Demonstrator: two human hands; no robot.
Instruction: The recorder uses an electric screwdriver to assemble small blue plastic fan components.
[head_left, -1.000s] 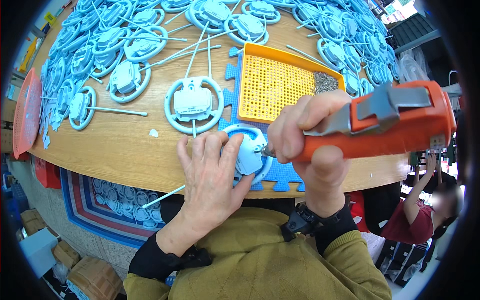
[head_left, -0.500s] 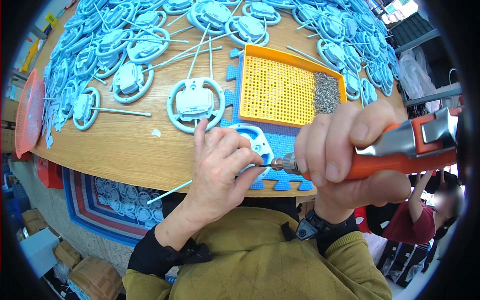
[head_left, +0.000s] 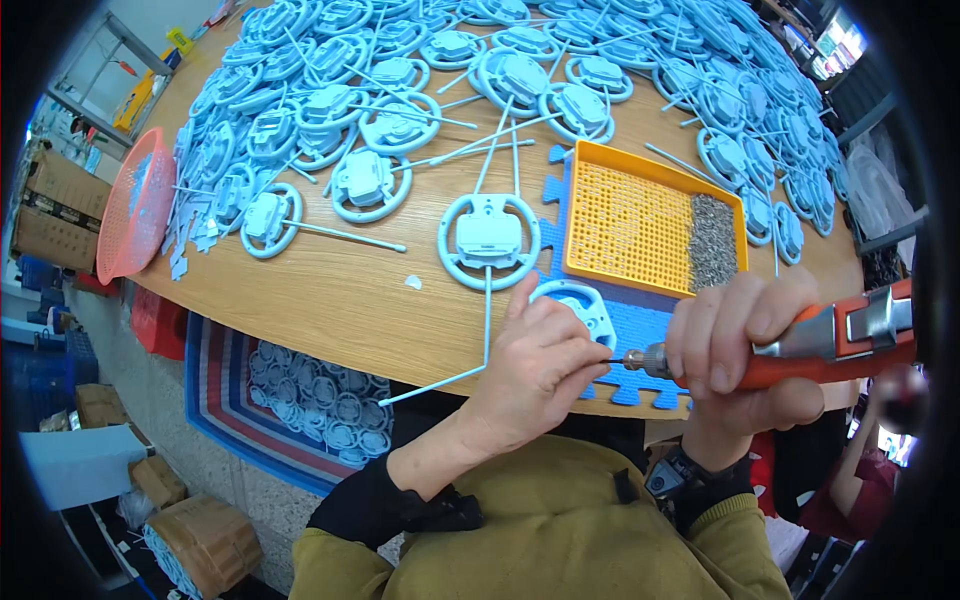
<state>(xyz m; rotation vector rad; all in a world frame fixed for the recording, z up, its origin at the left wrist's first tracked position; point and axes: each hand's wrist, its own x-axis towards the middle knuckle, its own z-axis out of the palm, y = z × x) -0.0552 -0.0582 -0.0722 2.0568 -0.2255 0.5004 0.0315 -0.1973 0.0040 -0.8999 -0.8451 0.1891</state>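
Note:
My right hand (head_left: 745, 345) is wrapped round an orange and silver power screwdriver (head_left: 840, 345), held level with its bit pointing left. The thumb and forefinger of my left hand (head_left: 530, 380) pinch at the tip of that bit; whether a screw sits there is hidden. Just behind these fingers a light blue toy steering wheel (head_left: 597, 315) lies on a blue foam mat (head_left: 645, 335), partly covered by my left hand. Another light blue wheel with a raised centre and thin rods (head_left: 488, 235) lies beyond that hand. A yellow tray (head_left: 655, 165) holds small metal screws (head_left: 713, 245) at its right end.
Many light blue wheels with rods (head_left: 330, 105) are heaped along the table's far side. A pink basket (head_left: 130, 215) stands at the left edge, and a small white scrap (head_left: 413, 283) lies on the wood. More wheel parts (head_left: 320, 400) sit on a striped mat below.
The view has swung left, so the table and both hands appear farther right. My left hand still pinches at the bit's tip, and my right hand still grips the screwdriver.

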